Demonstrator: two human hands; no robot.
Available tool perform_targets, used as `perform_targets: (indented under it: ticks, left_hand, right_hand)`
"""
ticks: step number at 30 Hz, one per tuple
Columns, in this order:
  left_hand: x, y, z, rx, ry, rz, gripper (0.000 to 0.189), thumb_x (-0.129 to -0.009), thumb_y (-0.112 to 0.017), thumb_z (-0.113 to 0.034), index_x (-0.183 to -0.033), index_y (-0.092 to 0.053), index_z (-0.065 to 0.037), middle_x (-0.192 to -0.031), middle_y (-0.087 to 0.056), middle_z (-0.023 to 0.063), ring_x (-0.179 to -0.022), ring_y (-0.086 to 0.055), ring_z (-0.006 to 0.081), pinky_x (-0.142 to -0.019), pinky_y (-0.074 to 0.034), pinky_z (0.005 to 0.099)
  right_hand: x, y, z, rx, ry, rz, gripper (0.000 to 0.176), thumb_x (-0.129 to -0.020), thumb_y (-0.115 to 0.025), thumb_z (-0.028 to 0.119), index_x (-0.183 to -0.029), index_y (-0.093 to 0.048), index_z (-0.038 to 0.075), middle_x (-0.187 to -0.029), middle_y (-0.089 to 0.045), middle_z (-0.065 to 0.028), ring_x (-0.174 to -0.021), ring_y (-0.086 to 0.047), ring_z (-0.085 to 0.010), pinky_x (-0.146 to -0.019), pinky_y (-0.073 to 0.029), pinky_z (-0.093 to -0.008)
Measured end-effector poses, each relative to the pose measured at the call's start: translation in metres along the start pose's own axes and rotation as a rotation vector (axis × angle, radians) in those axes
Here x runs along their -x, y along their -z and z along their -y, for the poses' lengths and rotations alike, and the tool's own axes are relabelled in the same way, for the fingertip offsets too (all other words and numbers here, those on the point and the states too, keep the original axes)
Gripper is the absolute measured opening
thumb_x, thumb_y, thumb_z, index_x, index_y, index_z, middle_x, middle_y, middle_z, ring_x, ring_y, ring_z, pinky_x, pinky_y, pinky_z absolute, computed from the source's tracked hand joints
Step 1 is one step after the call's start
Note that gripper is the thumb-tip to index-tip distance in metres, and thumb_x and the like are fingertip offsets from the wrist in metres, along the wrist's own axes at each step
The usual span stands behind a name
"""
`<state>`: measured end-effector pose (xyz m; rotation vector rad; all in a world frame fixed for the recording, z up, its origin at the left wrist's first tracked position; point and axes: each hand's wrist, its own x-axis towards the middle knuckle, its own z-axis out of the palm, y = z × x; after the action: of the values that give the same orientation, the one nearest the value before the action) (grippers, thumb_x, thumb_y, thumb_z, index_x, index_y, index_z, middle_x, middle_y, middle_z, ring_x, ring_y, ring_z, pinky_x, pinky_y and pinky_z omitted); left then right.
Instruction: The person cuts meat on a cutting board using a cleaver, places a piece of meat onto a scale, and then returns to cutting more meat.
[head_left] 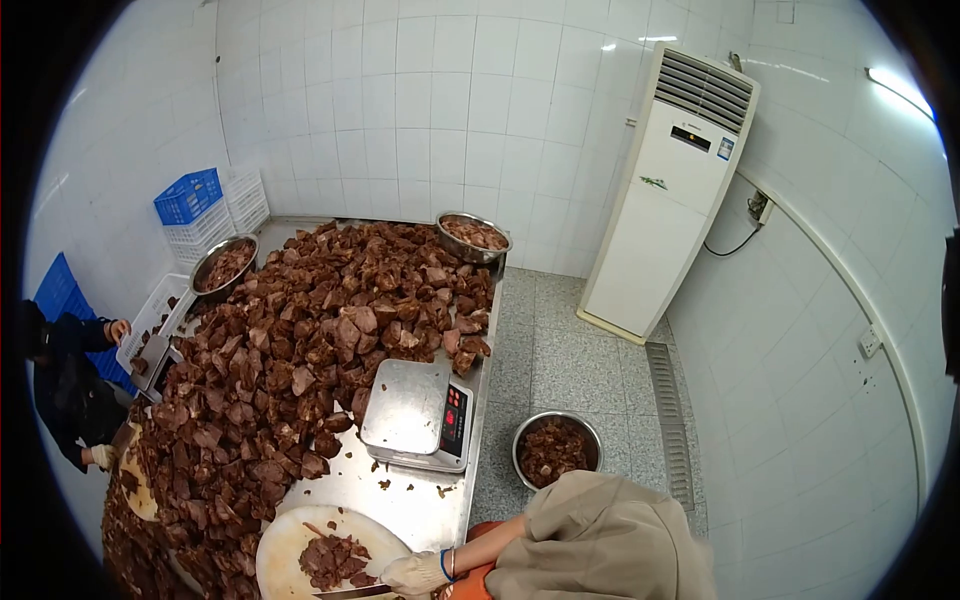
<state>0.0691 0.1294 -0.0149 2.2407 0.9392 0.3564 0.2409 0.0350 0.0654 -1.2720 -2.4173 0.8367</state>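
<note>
My right hand (415, 573), in a pale glove with a blue band at the wrist, reaches in from the bottom right. Its fingers are closed round a knife, whose blade (352, 592) lies low along the bottom edge of the view. Beside the blade, chopped brown meat (335, 562) rests on a round, pale cutting board (280, 548). My left hand does not show. A large heap of brown meat chunks (290, 340) spreads over the metal table (345, 480) beyond the board.
A digital scale (408, 408) stands near the table's right edge. Bowls of meat sit at the far corner (473, 237), back left (224, 266) and on the floor (556, 450). At left, a person (75, 375) stands by another scale (152, 365) and crates (190, 197).
</note>
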Motion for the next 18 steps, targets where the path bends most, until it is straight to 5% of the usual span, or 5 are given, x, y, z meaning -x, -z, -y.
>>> perform_targets:
  ticks: [8, 11, 13, 14, 18]
  left_hand:
    - [0.007, -0.003, -0.004, -0.03, 0.002, 0.014, 0.087, -0.058, -0.084, -0.021, -0.131, -0.041, 0.0, -0.115, -0.058, 0.0234, -0.105, -0.059, 0.0371, -0.092, -0.05, 0.0432]
    - [0.083, -0.009, -0.007, -0.018, 0.227, -0.146, 0.088, -0.058, -0.084, -0.021, -0.132, -0.041, 0.0, -0.115, -0.057, 0.0236, -0.105, -0.059, 0.0373, -0.092, -0.05, 0.0434]
    - [0.182, -0.023, -0.031, -0.018, 0.532, -0.357, 0.089, -0.057, -0.084, -0.021, -0.132, -0.04, 0.0, -0.115, -0.057, 0.0237, -0.105, -0.059, 0.0375, -0.092, -0.05, 0.0435]
    - [0.174, -0.015, -0.046, 0.345, 0.643, -0.297, 0.112, -0.052, -0.084, -0.025, -0.144, -0.023, -0.004, -0.131, -0.043, 0.027, -0.117, -0.05, 0.0431, -0.101, -0.044, 0.0464]
    - [0.181, -0.06, -0.029, 0.528, 0.718, -0.767, 0.079, -0.064, -0.074, -0.024, -0.134, -0.043, -0.005, -0.122, -0.056, 0.0219, -0.116, -0.053, 0.0349, -0.102, -0.042, 0.0416]
  right_hand:
    - [0.001, 0.003, 0.003, 0.014, -0.014, 0.069, 0.014, -0.092, -0.044, 0.013, -0.093, -0.054, 0.003, -0.086, -0.053, -0.0123, -0.084, -0.057, -0.0284, -0.08, -0.048, -0.037]
    - [0.008, -0.033, -0.027, -0.019, 0.288, -0.36, 0.021, -0.088, -0.054, 0.02, -0.094, -0.058, 0.0, -0.081, -0.059, -0.0185, -0.076, -0.062, -0.0364, -0.065, -0.052, -0.0441]
    - [0.005, 0.028, 0.005, -0.061, -0.081, 0.16, 0.026, -0.091, -0.053, 0.021, -0.094, -0.06, -0.003, -0.077, -0.06, -0.0229, -0.074, -0.062, -0.0407, -0.065, -0.051, -0.0461]
    - [-0.001, 0.045, 0.015, -0.156, -0.195, 0.222, 0.028, -0.092, -0.051, 0.022, -0.097, -0.062, -0.003, -0.076, -0.062, -0.0263, -0.073, -0.063, -0.0435, -0.066, -0.05, -0.0487]
    - [-0.004, 0.033, 0.004, -0.117, -0.181, 0.099, 0.024, -0.092, -0.052, 0.023, -0.103, -0.063, 0.004, -0.081, -0.064, -0.0252, -0.077, -0.064, -0.0404, -0.068, -0.05, -0.0478]
